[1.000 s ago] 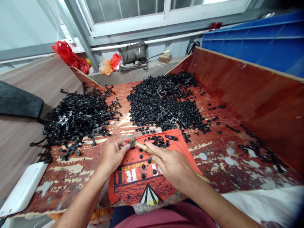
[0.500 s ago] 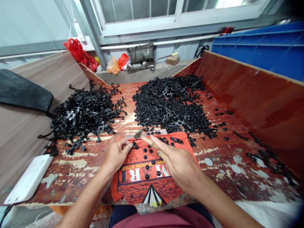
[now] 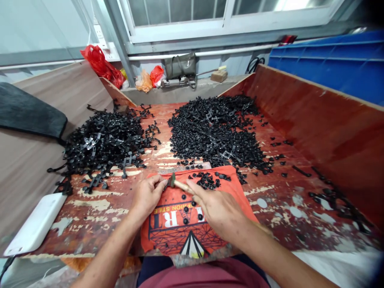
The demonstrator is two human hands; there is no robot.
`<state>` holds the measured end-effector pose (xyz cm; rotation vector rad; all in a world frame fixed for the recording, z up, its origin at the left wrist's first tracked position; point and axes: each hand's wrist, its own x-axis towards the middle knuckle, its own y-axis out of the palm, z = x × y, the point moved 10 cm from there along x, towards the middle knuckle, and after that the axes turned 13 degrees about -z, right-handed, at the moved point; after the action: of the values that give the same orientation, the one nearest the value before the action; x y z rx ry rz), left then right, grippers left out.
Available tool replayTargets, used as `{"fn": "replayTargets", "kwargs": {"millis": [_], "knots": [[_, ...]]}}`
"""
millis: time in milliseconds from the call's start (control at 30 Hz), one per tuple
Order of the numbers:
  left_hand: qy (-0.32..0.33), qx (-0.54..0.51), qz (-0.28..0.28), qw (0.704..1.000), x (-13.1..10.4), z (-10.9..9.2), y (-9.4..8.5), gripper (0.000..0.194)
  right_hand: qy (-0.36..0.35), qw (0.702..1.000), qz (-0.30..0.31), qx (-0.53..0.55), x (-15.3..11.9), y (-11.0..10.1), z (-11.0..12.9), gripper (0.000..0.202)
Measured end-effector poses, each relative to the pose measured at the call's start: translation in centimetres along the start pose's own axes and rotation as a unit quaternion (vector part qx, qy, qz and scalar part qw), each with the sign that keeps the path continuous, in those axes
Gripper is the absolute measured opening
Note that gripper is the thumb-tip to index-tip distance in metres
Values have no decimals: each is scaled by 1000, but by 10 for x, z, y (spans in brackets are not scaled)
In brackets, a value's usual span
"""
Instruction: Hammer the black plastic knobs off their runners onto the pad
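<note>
My right hand [image 3: 217, 208] is closed round the pale wooden handle of a small hammer [image 3: 182, 185]. The hammer's dark greenish head is down by the fingertips of my left hand [image 3: 148, 196]. Those fingers pinch a small black part [image 3: 166, 185], mostly hidden by fingers and hammer head. Whether the head touches the part, I cannot tell. Under both hands lies an orange printed cloth [image 3: 162, 236]. Several loose black round-headed pieces [image 3: 186, 209] are on it between my hands, and a small cluster of black pieces [image 3: 208, 181] sits near its upper edge.
A large heap of small black parts [image 3: 216, 132] covers the back middle of the worn red board [image 3: 87, 228]; another heap [image 3: 105, 140] of longer black pieces is at left. A white device [image 3: 36, 224] lies front left. Wooden side walls [image 3: 324, 108] and a blue crate [image 3: 330, 68] stand at right.
The hammer head has come down from above the cloth to my left fingertips, with my right hand moving slightly left and down. My left hand stays in place.
</note>
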<state>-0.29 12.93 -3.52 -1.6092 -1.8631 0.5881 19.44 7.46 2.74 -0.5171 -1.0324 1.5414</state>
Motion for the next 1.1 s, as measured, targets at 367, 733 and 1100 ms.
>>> {"fn": "replayTargets", "kwargs": {"millis": [367,733,1100], "knots": [[36,43,42,998,-2,-12,5,33,7,1000,22,-5,1,2,2,44],[264,282,-294,874,64,-167,-164,40,220,813,-288,455,25,-74,-88,19],[327,-48,-68,941,-55,-258,65,25,268,686,-508,446,91,-95,-146,26]]}}
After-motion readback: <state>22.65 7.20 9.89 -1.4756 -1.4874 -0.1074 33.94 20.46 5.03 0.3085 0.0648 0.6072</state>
